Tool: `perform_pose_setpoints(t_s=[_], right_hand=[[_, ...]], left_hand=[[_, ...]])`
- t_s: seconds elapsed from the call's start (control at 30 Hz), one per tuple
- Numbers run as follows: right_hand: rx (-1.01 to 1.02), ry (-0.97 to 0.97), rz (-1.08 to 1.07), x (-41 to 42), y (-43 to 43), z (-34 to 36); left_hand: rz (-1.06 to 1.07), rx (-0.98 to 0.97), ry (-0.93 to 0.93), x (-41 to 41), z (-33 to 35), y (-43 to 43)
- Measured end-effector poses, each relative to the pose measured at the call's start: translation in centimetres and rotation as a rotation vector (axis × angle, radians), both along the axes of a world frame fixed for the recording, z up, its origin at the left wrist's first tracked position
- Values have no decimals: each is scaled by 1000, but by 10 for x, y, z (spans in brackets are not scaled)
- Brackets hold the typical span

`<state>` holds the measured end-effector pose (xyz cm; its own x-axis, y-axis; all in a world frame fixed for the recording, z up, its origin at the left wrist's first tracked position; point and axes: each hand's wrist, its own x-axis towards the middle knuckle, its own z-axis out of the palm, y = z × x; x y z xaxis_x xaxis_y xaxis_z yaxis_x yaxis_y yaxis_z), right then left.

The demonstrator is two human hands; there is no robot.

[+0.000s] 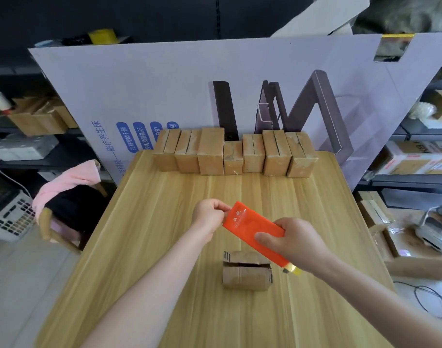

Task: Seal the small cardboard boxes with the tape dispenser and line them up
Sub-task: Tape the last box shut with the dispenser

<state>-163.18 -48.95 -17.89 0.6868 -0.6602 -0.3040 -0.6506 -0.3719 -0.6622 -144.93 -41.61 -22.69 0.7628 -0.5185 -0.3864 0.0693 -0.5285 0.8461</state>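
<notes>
Head view: at far left a chair (61, 222) draped with pink cloth (69, 182) stands beside the wooden worktop (152, 259). Along the worktop's far edge a row of small cardboard boxes (235, 154) stands side by side against a large printed cardboard sheet (152, 84). Above mid-worktop, the left hand (209, 214) has its fingers pinched together on the upper end of the orange tape dispenser (252, 228). Just below the dispenser, apart from the row, one small cardboard box (246, 272) sits on the worktop, a dark gap between its top flaps. The right hand (299, 243) holds the dispenser's lower end, fingers clamped round it.
</notes>
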Motion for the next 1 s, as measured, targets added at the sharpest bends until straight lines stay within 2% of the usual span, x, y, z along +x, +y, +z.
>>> perform_pose_setpoints(t_s=[0.3,0.47,0.63,0.87,1.0], right_hand=[[182,120,-15,-49,-34,6],[224,275,97,-64,-69,-8],[334,319,148,-75,-89,-29],[99,504,239,-68,-108,-62],[113,503,261,-58,-116,-73]], left_hand=[[135,152,-114,30,-30,40],[163,194,-82,-1,-58,46],[252,247,-37,-12,-81,59],[280,219,-9,-27,-99,52],[272,239,-47,-23,-101,46]])
